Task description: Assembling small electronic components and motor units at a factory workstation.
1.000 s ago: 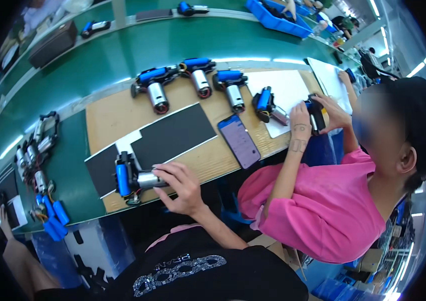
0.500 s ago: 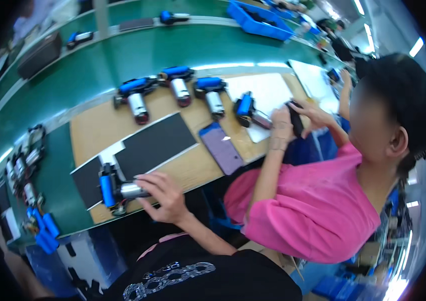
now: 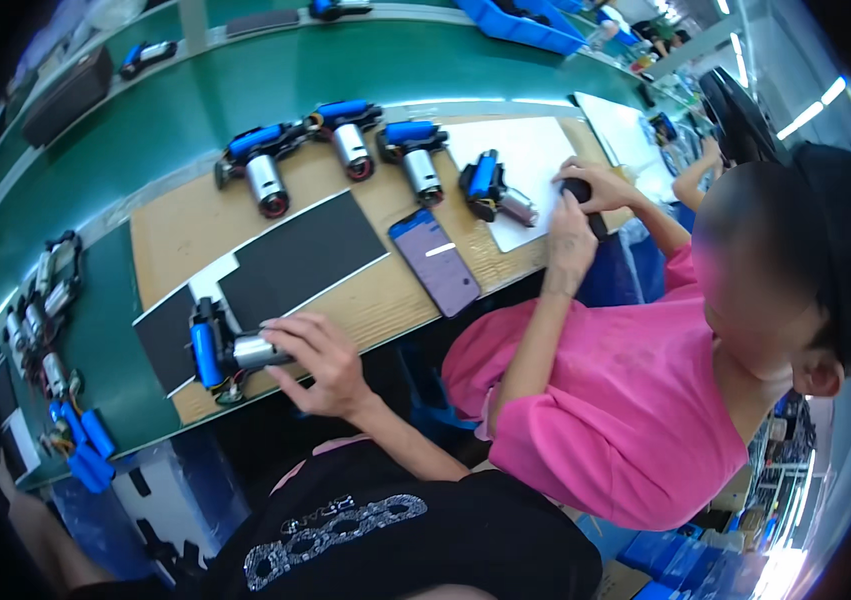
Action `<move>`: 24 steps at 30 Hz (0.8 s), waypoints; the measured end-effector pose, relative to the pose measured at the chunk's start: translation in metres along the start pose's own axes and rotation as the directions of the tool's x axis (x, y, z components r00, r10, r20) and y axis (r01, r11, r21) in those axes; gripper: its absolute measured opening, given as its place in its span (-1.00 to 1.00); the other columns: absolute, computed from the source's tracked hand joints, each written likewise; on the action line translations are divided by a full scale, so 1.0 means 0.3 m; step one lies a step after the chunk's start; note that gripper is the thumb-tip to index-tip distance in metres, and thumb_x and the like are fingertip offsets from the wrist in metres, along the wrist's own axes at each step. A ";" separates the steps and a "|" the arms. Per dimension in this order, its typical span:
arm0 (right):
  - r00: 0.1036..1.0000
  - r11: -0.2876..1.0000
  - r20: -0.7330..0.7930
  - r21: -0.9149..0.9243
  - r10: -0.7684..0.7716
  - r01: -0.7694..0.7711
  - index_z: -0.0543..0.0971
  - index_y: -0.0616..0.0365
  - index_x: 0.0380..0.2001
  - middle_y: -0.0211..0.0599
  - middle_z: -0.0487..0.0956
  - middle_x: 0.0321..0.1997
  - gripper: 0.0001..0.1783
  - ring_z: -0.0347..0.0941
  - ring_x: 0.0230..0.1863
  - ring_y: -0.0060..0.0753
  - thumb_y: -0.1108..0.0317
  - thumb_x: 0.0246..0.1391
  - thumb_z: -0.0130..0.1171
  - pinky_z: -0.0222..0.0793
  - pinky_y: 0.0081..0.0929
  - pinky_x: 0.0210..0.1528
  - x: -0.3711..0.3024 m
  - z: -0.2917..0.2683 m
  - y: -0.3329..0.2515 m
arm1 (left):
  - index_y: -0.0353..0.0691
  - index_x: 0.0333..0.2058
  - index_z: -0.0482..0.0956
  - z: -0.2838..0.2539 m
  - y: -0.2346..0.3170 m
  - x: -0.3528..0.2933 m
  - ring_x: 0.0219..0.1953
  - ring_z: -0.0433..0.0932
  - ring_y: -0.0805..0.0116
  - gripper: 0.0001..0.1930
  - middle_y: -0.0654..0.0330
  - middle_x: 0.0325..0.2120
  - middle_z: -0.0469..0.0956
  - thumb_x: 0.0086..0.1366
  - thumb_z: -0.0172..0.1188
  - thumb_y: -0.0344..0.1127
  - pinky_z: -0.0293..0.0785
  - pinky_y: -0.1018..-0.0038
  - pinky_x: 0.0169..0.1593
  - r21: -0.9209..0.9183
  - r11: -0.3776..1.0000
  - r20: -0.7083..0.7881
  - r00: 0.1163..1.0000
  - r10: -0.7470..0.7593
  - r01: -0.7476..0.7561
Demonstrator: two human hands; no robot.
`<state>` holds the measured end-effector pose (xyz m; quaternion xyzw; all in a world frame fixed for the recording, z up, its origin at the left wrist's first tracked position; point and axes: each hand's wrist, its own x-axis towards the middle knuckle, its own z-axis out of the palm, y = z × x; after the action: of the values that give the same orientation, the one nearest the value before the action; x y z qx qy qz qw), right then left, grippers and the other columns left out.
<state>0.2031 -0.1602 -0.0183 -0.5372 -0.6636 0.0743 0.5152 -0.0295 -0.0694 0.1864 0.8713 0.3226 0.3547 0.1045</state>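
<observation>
My right hand (image 3: 323, 368) has its thumb and fingers closed about the free end of a silver motor (image 3: 257, 350) with a blue battery and black housing at its other end. This motor unit lies on its side over a black sheet (image 3: 163, 345), near the front edge of the bench. Toward the far left rim my left hand (image 3: 2, 470) shows small and dark, beside a white sheet (image 3: 20, 440) on the bench. Its fingers are too unclear to read. Left of the held unit lie several more motors (image 3: 43, 335) and loose blue batteries (image 3: 92, 465).
Three similar motor units (image 3: 267, 185) line the cardboard's (image 3: 170, 240) back; another (image 3: 485, 185) lies by white paper (image 3: 535, 145). A phone (image 3: 435, 265) rests nearby. At right, a person in pink (image 3: 605, 420) handles a dark object (image 3: 577, 190). A blue bin (image 3: 515, 30) stands behind.
The whole view has shifted slightly, the bench things sitting a little higher and further left. My right hand stays on the motor. The co-worker's head and hands have moved.
</observation>
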 end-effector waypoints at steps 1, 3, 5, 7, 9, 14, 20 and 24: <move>1.000 1.000 -0.003 -0.007 0.015 -0.015 0.68 0.14 0.05 -0.21 0.68 0.11 -0.47 0.59 0.10 -0.03 0.43 -0.10 0.47 0.56 -0.17 0.15 0.001 -0.004 -0.008 | -0.36 0.14 0.62 0.001 -0.001 0.007 0.13 0.64 0.09 -0.60 -0.02 0.02 0.69 0.33 0.22 -0.43 0.42 0.17 0.33 -0.005 1.000 -0.008 1.000 0.014 -0.014; 0.999 0.999 -0.009 -0.001 0.038 -0.038 0.69 0.14 0.04 -0.21 0.69 0.12 -0.49 0.60 0.11 -0.02 0.43 -0.07 0.48 0.55 -0.16 0.18 -0.029 0.012 -0.040 | -0.36 0.14 0.62 -0.002 0.008 -0.020 0.13 0.64 0.09 -0.60 -0.02 0.02 0.69 0.33 0.22 -0.43 0.42 0.18 0.33 0.004 1.000 0.007 1.000 0.007 -0.007; 0.999 0.999 -0.019 -0.003 0.034 -0.034 0.70 0.14 0.05 -0.21 0.69 0.13 -0.50 0.60 0.11 -0.02 0.43 -0.04 0.48 0.55 -0.17 0.20 -0.026 0.005 -0.024 | -0.36 0.14 0.62 0.038 0.011 -0.009 0.13 0.63 0.09 -0.60 -0.02 0.02 0.69 0.33 0.22 -0.43 0.41 0.18 0.33 0.014 1.000 -0.004 1.000 0.013 -0.013; 0.996 0.996 -0.009 0.007 0.094 -0.094 0.70 0.15 0.05 -0.21 0.69 0.13 -0.51 0.60 0.12 -0.03 0.43 -0.03 0.47 0.54 -0.18 0.20 -0.045 0.019 -0.061 | -0.36 0.14 0.62 0.030 0.007 -0.024 0.13 0.63 0.09 -0.60 -0.01 0.02 0.69 0.33 0.21 -0.43 0.41 0.18 0.33 0.003 1.000 0.011 1.000 0.000 0.000; 0.998 0.998 0.003 -0.006 0.067 -0.067 0.68 0.16 0.06 -0.20 0.68 0.14 -0.49 0.59 0.13 -0.02 0.44 -0.05 0.48 0.55 -0.19 0.18 -0.027 0.011 -0.032 | -0.37 0.14 0.62 0.049 -0.016 -0.034 0.14 0.63 0.10 -0.60 -0.01 0.02 0.69 0.34 0.21 -0.43 0.41 0.19 0.34 -0.006 1.000 -0.025 1.000 -0.018 0.018; 0.999 0.999 0.005 0.001 0.037 -0.037 0.67 0.16 0.08 -0.24 0.67 0.15 -0.46 0.58 0.13 -0.05 0.43 -0.06 0.49 0.56 -0.21 0.16 -0.022 0.009 -0.026 | -0.37 0.15 0.62 0.020 0.015 -0.028 0.14 0.63 0.10 -0.60 -0.01 0.02 0.69 0.34 0.20 -0.44 0.40 0.20 0.34 0.030 0.999 -0.014 0.999 -0.035 0.035; 0.996 0.997 0.063 -0.039 0.069 -0.067 0.66 0.11 0.12 -0.26 0.66 0.18 -0.41 0.57 0.16 -0.07 0.42 -0.07 0.50 0.53 -0.18 0.21 -0.012 -0.007 -0.042 | -0.37 0.16 0.61 0.026 0.003 -0.032 0.15 0.62 0.10 -0.60 -0.01 0.03 0.69 0.35 0.19 -0.44 0.39 0.21 0.35 0.027 1.000 -0.012 1.000 -0.012 0.013; 0.957 0.991 0.259 -0.019 0.132 -0.131 0.59 0.07 0.23 -0.24 0.60 0.25 -0.31 0.52 0.23 -0.06 0.39 -0.04 0.48 0.45 -0.15 0.28 -0.033 -0.031 -0.076 | -0.37 0.16 0.61 0.023 0.010 -0.059 0.16 0.62 0.10 -0.60 -0.01 0.03 0.68 0.36 0.18 -0.45 0.39 0.21 0.35 0.036 0.999 0.006 1.000 -0.028 0.027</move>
<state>0.1946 -0.1816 -0.0052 -0.5663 -0.6883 0.1774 0.4172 -0.0329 -0.0827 0.1730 0.8697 0.3405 0.3444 0.0951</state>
